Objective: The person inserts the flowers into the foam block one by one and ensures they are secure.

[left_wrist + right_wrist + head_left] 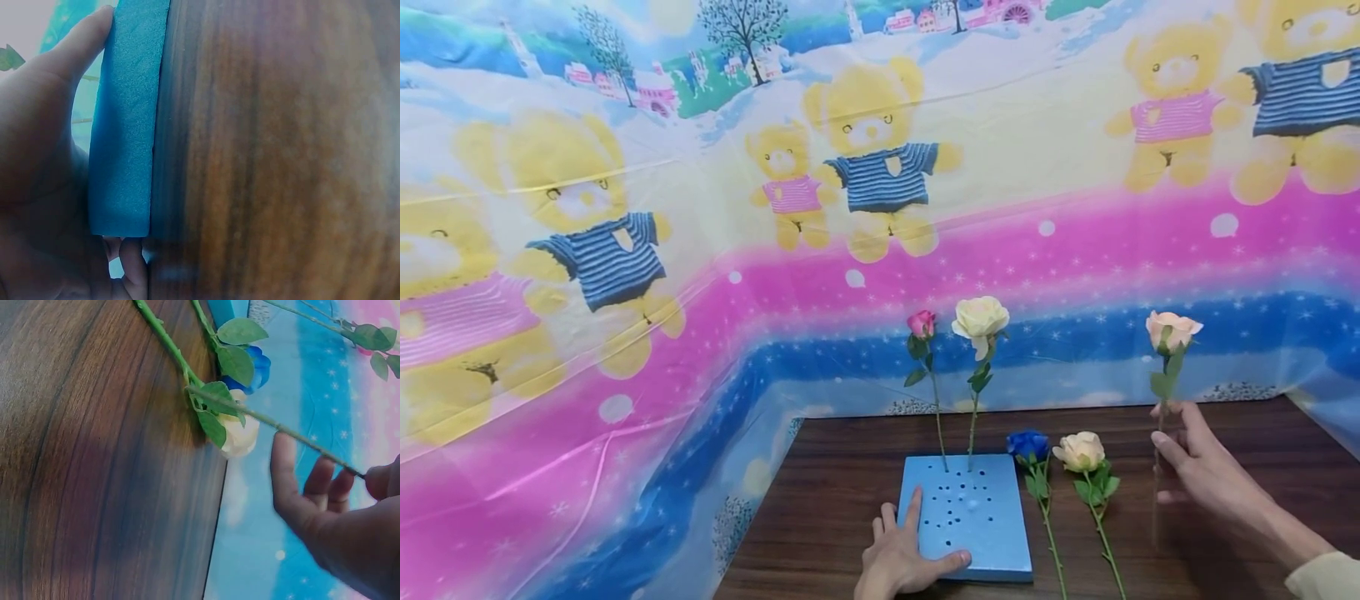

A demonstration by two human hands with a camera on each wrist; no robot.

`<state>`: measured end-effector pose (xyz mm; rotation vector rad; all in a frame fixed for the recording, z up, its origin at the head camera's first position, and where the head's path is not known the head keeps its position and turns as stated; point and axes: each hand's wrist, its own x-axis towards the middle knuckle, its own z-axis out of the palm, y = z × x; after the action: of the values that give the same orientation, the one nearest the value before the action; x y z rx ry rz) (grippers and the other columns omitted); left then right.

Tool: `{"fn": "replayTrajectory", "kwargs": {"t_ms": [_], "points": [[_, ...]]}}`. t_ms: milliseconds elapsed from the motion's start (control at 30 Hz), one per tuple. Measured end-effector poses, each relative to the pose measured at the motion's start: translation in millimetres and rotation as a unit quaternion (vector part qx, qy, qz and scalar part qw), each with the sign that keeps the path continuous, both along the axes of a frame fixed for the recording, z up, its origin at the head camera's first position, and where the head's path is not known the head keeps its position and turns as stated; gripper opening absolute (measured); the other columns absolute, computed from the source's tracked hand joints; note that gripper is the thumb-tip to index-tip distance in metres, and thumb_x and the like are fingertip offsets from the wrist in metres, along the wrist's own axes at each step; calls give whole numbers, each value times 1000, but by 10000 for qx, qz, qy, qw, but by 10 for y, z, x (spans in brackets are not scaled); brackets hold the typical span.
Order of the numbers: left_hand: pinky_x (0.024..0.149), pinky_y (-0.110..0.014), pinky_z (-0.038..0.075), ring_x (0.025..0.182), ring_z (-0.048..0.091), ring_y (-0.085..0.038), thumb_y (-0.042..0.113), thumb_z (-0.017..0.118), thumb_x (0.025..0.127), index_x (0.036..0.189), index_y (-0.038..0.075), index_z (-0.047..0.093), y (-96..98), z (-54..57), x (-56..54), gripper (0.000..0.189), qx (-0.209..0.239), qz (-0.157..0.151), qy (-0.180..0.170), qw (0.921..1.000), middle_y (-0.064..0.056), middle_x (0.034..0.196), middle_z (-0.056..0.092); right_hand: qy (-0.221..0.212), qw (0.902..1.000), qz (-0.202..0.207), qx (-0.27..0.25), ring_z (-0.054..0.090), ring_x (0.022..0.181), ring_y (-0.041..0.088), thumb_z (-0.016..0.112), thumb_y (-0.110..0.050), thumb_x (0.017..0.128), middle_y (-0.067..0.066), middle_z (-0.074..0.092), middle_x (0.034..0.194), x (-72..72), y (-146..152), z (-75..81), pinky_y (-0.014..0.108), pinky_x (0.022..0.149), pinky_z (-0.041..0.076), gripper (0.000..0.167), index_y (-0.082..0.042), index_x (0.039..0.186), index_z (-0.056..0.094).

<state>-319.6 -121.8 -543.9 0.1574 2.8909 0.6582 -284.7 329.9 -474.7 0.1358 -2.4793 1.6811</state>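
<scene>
My left hand (897,552) rests on the left front corner of a light blue foam block (992,554) dotted with holes. Its index finger lies on top and its thumb by the front edge; the block's side (128,125) shows in the left wrist view. A dark pink rose (921,323) and a white rose (982,321) stand upright in holes at the block's back. Off to the right, above the table, my right hand (1210,467) pinches the stem (262,419) of a pale pink rose (1174,332), bloom up.
A blue rose (1028,446) and a cream rose (1081,452) lie on the dark wooden table (820,492), right of the block. Behind the table hangs a cloth (1037,250) printed with teddy bears.
</scene>
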Motion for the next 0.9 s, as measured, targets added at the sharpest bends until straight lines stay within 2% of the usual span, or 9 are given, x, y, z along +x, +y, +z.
{"fn": "replayTrajectory", "kwargs": {"t_ms": [200,467,733,900], "points": [[63,-56,44,125,48,-43,91,77,80,179,30,27,-5,4,1,127,7,-8,-25,10000,-28,157,41,614,9978,41,237,67,88,24,38,-1,120,26,59,104,-22,-47,27,45,69,67,40,-7,155,20],[63,-56,43,124,48,-43,90,77,80,179,30,26,-5,16,5,127,78,-33,-48,10000,-28,156,41,1175,9924,18,364,61,95,5,43,11,115,29,55,116,-31,-73,29,42,68,67,46,-1,153,20],[66,-60,47,139,47,-50,91,76,80,180,29,25,-13,16,7,128,46,-56,-41,10000,-31,166,36,1807,9827,47,394,64,82,14,48,13,113,20,57,106,-77,-80,19,39,64,65,53,-13,154,25],[65,-59,46,134,48,-47,91,77,80,179,29,26,-14,15,9,128,36,-51,-20,10000,-29,163,38,2040,9784,65,321,66,82,15,49,12,113,16,57,105,-105,-121,50,38,65,65,56,-18,155,28]]}}
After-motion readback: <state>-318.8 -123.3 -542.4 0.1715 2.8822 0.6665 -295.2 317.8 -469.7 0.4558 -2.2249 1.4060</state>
